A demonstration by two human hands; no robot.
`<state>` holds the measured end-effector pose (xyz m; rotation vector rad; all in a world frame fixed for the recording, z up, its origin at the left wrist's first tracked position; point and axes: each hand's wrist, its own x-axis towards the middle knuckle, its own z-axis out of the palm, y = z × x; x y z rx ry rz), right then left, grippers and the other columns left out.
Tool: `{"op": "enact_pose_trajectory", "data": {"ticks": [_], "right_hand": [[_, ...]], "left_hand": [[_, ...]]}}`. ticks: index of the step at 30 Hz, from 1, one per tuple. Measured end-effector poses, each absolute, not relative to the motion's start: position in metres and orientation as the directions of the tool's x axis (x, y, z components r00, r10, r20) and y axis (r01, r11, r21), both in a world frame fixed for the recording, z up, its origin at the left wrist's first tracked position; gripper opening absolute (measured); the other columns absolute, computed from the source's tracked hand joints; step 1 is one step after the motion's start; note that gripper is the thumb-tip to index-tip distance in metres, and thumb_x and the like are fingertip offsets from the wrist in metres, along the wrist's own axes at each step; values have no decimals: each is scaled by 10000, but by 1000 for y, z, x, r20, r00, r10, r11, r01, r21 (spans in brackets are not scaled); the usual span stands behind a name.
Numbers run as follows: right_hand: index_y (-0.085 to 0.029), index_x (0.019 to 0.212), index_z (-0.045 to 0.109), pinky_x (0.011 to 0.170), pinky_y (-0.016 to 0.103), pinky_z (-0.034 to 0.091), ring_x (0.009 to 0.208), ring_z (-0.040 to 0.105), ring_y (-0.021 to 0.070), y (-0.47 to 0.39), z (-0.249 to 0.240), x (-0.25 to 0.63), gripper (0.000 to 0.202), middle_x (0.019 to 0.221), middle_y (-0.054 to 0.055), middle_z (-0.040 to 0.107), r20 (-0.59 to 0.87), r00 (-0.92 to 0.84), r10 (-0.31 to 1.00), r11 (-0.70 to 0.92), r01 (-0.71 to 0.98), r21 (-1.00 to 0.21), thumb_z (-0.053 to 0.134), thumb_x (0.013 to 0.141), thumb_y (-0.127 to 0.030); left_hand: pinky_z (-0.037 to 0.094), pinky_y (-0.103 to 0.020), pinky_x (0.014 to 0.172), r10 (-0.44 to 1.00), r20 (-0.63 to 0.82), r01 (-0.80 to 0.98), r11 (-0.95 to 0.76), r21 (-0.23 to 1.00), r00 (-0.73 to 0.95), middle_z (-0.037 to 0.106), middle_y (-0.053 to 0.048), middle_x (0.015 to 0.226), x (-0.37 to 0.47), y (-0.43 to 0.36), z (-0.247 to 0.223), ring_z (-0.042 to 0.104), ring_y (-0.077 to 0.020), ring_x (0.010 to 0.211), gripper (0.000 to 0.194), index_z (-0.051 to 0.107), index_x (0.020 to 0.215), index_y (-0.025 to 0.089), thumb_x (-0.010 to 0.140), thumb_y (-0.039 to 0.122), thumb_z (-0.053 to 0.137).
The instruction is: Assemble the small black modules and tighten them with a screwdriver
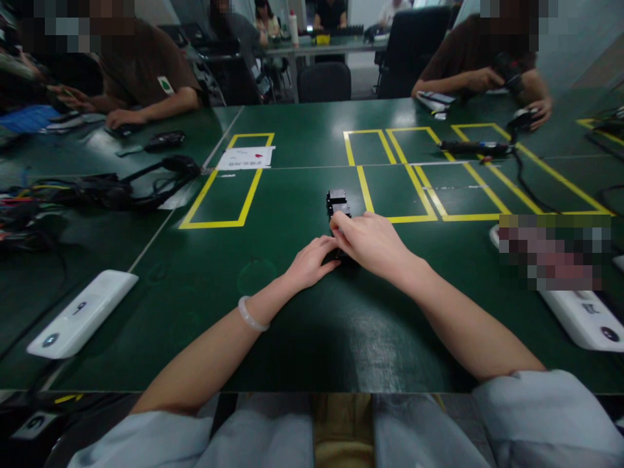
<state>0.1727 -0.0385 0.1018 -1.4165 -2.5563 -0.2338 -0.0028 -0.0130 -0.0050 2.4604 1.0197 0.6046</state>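
A short row of small black block-like parts (pixel 337 197) lies on the green table in front of me, its near end covered by my fingers. My left hand (pixel 312 261), with a pale bracelet at the wrist, holds the near end between thumb and fingers. Over the row from the right comes my right hand (pixel 373 242), its fingers curled and pinched on the black parts. The exact grip point is hidden beneath the fingers. What kind of parts these are is too small to tell.
Yellow tape outlines (pixel 244 224) mark the green table (pixel 302 351). A white device (pixel 82 315) lies at left, another (pixel 580 318) at right. Black cables and gear (pixel 146 185) lie on the left. A printed sheet (pixel 246 158) is taped down. Two people sit opposite, one holding a black tool (pixel 507 73).
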Motion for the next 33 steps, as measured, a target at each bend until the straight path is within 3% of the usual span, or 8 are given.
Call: {"op": "enact_pose_trajectory", "data": {"ticks": [16,23,33], "right_hand": [[-171,1022,529,620,282,301,650,610,164,-39,103,172,224,765,34,688,288,-539,792,558,830,19,330,928,-214],[-170,1028,518,618,281,303,647,610,162,-37,103,173,238,755,27,683,271,-534,801,552,834,11,301,945,-224],[-185,1044,515,622,280,313,665,618,161,-38,105,173,230,768,31,690,223,-515,828,525,851,14,313,952,-243]], "left_hand": [[453,-453,1012,739,225,574,-646,503,634,534,-87,1291,-4,-13,-4,517,-282,1179,328,532,1210,210,901,320,553],[445,-443,1033,721,207,576,-665,476,661,466,-83,1373,-8,-19,7,472,-280,1246,380,505,1277,225,916,337,539],[446,-419,1025,729,261,547,-660,515,633,524,-63,1295,-8,-20,9,503,-258,1206,357,545,1243,244,907,364,569]]}}
